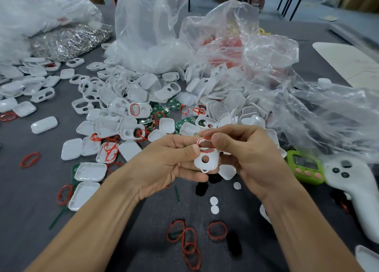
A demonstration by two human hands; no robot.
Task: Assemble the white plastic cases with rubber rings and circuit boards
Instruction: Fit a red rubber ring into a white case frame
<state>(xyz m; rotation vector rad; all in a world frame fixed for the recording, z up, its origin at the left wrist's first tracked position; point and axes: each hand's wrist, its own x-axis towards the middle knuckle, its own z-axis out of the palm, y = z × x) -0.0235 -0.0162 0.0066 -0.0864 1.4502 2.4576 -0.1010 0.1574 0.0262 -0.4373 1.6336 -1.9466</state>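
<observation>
Loose red rings (217, 230) litter the tabletop (30, 200) nearest me. My left hand (164, 165) grips the white case (206, 158); my right hand (246, 154) pinches its rubber ring (205, 143). I'd seat it evenly around the opening, untwisted.

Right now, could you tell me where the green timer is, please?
The green timer sits on the table's right side, just beyond the right hand, beside the white controller.
</observation>
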